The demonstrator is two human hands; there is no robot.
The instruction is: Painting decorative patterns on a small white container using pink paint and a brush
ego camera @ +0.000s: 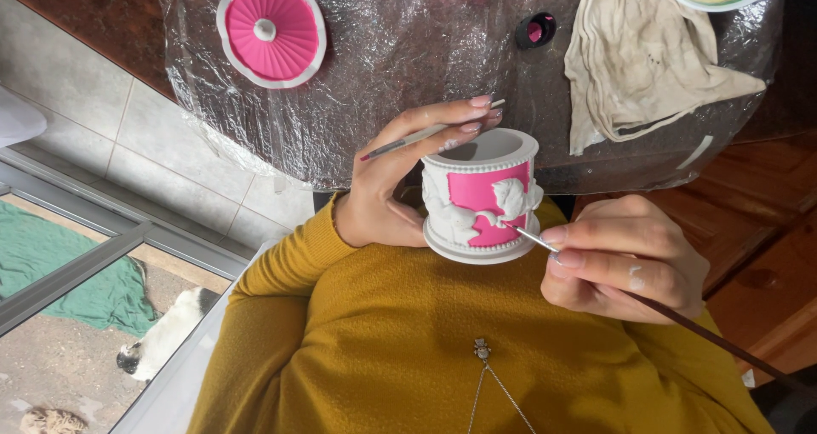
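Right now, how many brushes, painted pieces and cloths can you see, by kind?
Brushes: 2, one in the left hand, one in the right hand
Pink-and-white pieces: 2, the pot and the lid
Cloths: 1
Total: 5

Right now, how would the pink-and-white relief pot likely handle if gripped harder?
The round pink-and-white pot looks rigid, probably brittle; its raised white figures might chip. The left hand cradles it easily, suggesting lightness. Fresh pink paint could smear.
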